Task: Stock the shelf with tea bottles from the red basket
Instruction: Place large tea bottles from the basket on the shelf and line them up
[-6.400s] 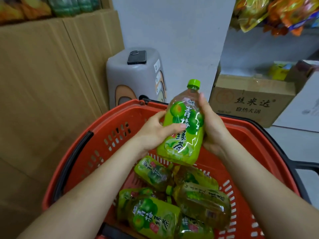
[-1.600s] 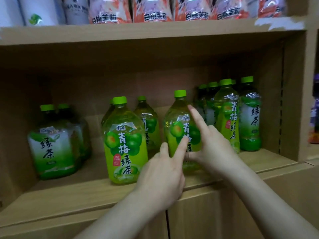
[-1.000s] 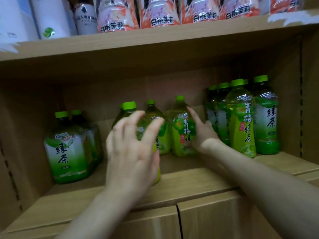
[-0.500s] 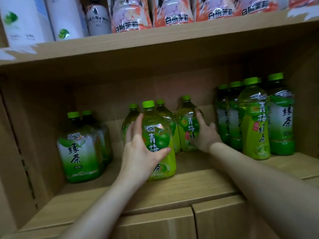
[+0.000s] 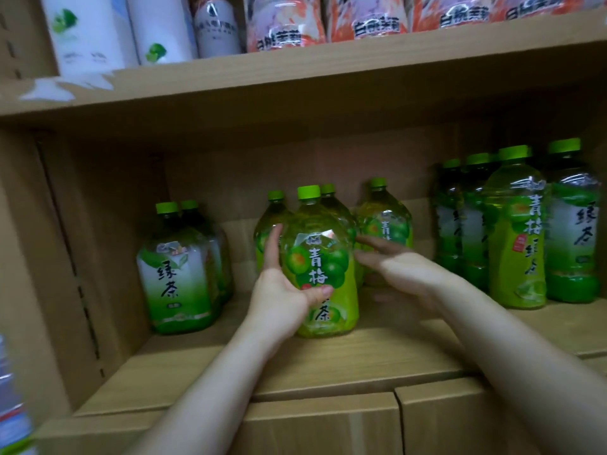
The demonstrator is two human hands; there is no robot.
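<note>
A plum green tea bottle with a green cap stands upright near the front of the wooden shelf. My left hand wraps its left side, thumb across the label. My right hand hovers just right of it, fingers spread and pointing left, holding nothing. Three more yellow-green tea bottles stand behind, one at the right rear. The red basket is out of view.
Two white-labelled green tea bottles stand at the shelf's left. A cluster of tall tea bottles fills the right. The upper shelf carries orange-labelled bottles and white packs. Cabinet doors lie below.
My right hand has left the rear bottle and drawn back toward the front bottle. My left hand stays on the front bottle, which sits slightly further right.
</note>
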